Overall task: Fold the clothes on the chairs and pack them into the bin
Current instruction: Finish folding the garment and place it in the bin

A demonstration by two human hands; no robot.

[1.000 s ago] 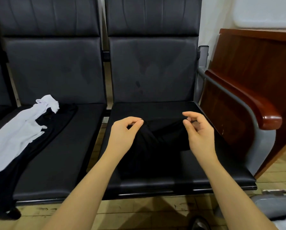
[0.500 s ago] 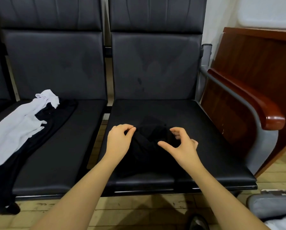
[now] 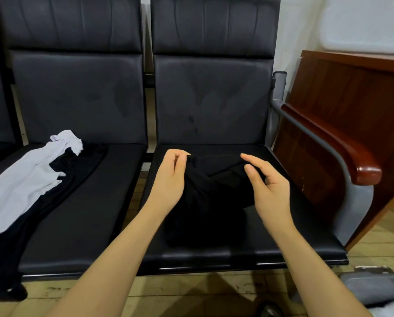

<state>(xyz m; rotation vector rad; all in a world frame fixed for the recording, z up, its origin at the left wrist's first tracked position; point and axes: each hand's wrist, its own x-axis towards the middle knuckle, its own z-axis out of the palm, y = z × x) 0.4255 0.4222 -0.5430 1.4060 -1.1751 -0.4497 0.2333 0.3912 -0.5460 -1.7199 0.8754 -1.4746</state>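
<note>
A black garment lies bunched on the right chair. The left hand pinches its upper left corner between thumb and fingers. The right hand hovers over its right side, fingers loosely spread, thumb near the cloth. On the left chair, a white garment lies over another black one. A grey bin sits at the lower right corner.
</note>
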